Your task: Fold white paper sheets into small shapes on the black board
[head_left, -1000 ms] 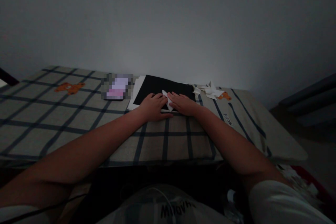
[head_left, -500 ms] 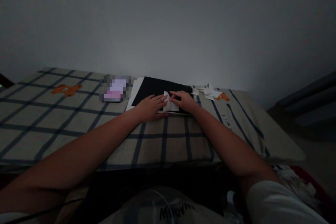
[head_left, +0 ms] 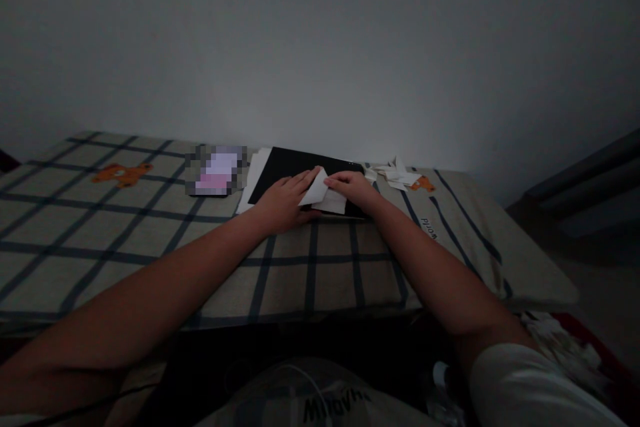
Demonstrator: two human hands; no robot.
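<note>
A small folded piece of white paper (head_left: pixel 316 191) lies over the front part of a flat black board or folder (head_left: pixel 295 163), with one flap raised at a slant. My left hand (head_left: pixel 283 205) rests beside it with fingers stretched out along the paper's left side, its thumb apart near the board's front edge. My right hand (head_left: pixel 354 188) comes in from the right, thumb and forefinger pinching the paper's flap. Part of the paper is hidden by my fingers.
White sheets (head_left: pixel 255 177) stick out from under the board's left side. Several folded paper pieces (head_left: pixel 397 175) lie to the right. A blurred phone-like object (head_left: pixel 217 170) is at left on the checked tablecloth (head_left: pixel 125 227). A wall (head_left: pixel 320 67) rises behind the table.
The paper's flap has been lifted and turned leftward toward my left fingers. My right thumb and forefinger have closed on the paper; the left hand has barely moved.
</note>
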